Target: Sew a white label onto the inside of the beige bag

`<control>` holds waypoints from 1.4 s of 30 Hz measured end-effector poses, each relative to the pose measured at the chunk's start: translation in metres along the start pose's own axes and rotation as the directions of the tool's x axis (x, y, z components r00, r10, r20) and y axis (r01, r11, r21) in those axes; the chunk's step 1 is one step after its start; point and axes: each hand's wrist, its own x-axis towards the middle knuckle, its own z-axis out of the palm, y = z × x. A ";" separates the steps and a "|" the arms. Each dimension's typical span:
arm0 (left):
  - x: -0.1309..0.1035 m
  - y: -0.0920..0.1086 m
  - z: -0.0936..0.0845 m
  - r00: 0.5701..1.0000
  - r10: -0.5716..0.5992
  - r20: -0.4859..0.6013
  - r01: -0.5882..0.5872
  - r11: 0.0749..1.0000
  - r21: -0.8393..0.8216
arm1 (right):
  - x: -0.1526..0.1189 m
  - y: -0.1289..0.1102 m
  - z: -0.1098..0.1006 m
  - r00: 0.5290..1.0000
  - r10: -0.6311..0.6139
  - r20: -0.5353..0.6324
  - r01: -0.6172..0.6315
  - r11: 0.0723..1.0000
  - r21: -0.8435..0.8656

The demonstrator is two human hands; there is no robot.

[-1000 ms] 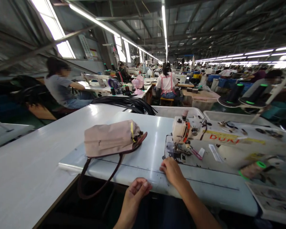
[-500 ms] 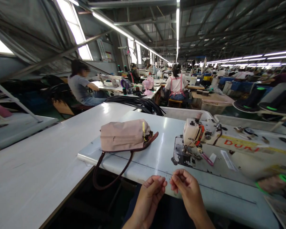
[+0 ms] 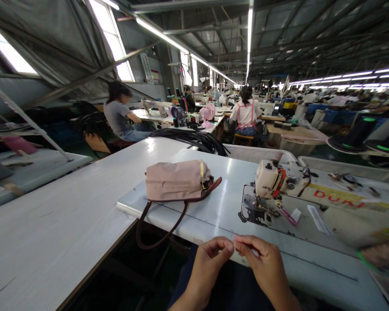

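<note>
Over the table's front edge, my left hand (image 3: 213, 262) pinches thumb against forefinger. Facing it, my right hand (image 3: 262, 258) makes the same pinch, its fingertips almost touching the left ones. Whatever lies between the fingertips is too small to make out. Beyond my left hand, a pinkish-beige bag (image 3: 175, 182) lies on its side on the table, with a zip along its face and a yellow strip near one end. Its dark brown strap handle (image 3: 164, 245) droops over the table edge. Neither hand touches the bag.
A sewing machine (image 3: 268, 185) stands right of the bag, with a pink-handled tool (image 3: 288, 216) and a white slip (image 3: 319, 219) by it. Black strips (image 3: 191, 140) are heaped behind the bag. Thread cones (image 3: 356, 134) stand at right. Two seated people (image 3: 120, 116) work farther back.
My hands have come closer together, fingertips nearly meeting. The view has swung slightly left, so the scene sits farther right. The bag lies as before on the table.
</note>
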 end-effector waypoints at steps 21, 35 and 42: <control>-0.012 0.016 0.009 0.995 -0.087 -0.038 0.082 0.989 -0.123 | -0.006 -0.021 -0.002 0.992 -0.118 -0.052 0.111 0.986 -0.125; -0.014 0.017 0.009 1.000 -0.026 0.013 0.027 0.994 -0.110 | -0.006 -0.023 0.006 0.973 -0.215 -0.084 0.191 0.954 -0.233; -0.013 0.015 0.008 1.000 0.014 -0.016 -0.015 0.999 -0.042 | -0.007 -0.019 0.002 0.973 -0.229 -0.039 0.211 0.939 -0.271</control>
